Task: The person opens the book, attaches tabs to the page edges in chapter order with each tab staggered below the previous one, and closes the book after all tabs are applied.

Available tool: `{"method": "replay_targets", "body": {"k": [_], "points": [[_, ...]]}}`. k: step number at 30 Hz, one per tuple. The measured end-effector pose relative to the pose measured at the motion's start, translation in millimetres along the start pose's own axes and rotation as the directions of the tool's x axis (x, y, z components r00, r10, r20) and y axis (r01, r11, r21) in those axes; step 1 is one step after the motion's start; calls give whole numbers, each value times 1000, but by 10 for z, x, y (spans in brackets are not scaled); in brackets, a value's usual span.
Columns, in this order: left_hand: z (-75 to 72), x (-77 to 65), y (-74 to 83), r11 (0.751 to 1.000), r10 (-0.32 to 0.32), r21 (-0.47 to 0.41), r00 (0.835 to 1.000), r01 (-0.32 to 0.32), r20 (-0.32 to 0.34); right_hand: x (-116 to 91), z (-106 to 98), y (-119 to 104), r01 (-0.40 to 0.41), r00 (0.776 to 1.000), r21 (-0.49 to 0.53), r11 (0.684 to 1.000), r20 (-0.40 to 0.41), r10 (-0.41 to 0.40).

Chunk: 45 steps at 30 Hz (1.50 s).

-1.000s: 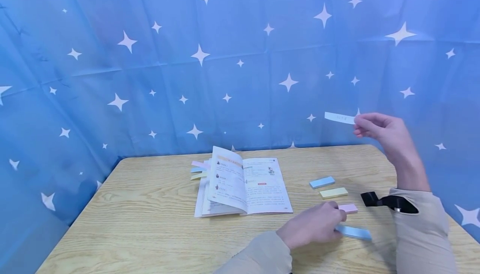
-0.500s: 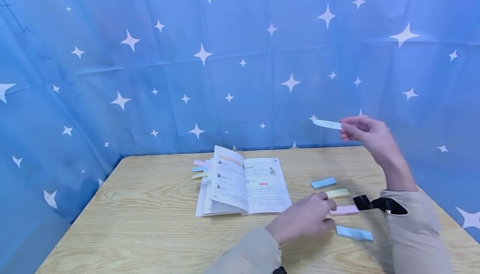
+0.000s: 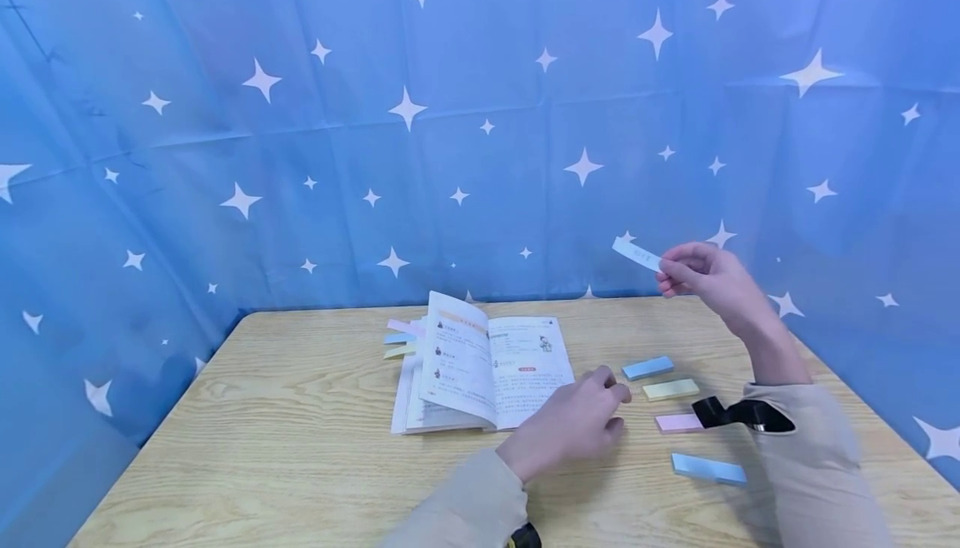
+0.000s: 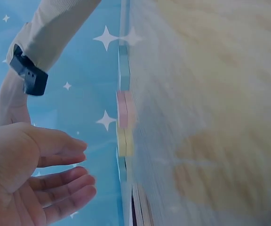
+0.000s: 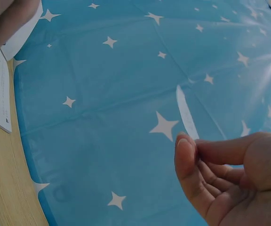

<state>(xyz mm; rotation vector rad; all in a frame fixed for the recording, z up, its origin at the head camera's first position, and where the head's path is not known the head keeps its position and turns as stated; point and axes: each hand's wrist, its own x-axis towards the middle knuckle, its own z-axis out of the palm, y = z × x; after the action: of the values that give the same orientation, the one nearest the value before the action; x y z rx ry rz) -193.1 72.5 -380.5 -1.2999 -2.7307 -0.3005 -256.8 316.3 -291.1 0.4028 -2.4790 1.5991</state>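
Raised above the table's back right, my right hand (image 3: 705, 277) pinches one end of a pale blue sticky note strip (image 3: 637, 255) with faint writing on it. The right wrist view shows the strip (image 5: 187, 113) standing out from between thumb and forefinger. My left hand (image 3: 573, 419), with relaxed fingers and nothing in them, hovers by the lower right corner of an open book (image 3: 528, 365). In the left wrist view the fingers of that hand (image 4: 46, 174) are loosely bent and apart. Colored sticky tabs (image 3: 401, 338) stick out from the book's left side.
To the right of the book lie several sticky note pads: a blue pad (image 3: 648, 366), a yellow pad (image 3: 671, 389), a pink pad (image 3: 678, 423) partly behind the right wrist's strap, and a nearer blue pad (image 3: 708, 468). A starry blue curtain (image 3: 480, 156) hangs behind the wooden table (image 3: 262, 448).
My left hand has withdrawn leftward from the near blue pad, which now lies free on the table. My right hand has moved left and slightly down with the strip.
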Motion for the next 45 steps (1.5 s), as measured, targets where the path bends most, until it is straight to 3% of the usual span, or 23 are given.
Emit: {"method": "replay_targets", "body": {"k": [9,18,28,33,40,45], "points": [[-35,-142,-228,1000,-20,-1,997,20,-76,50,138,14,35,996,-71,997,90,-28],[-73,-238,-378,991,-118,52,993,119,-24,99,274,57,-38,981,-78,996,186,52],[-89,-313,-503,980,-177,93,984,177,-2,131,405,137,-82,949,-100,992,296,109],[-98,-324,-546,974,-206,96,978,205,10,147,457,206,-126,914,-109,986,373,158],[-53,-314,-607,969,-230,110,972,223,55,169,541,340,-160,838,-153,975,501,216],[-33,-302,-612,970,-229,98,970,221,85,166,618,406,-164,805,-178,970,544,236]]}}
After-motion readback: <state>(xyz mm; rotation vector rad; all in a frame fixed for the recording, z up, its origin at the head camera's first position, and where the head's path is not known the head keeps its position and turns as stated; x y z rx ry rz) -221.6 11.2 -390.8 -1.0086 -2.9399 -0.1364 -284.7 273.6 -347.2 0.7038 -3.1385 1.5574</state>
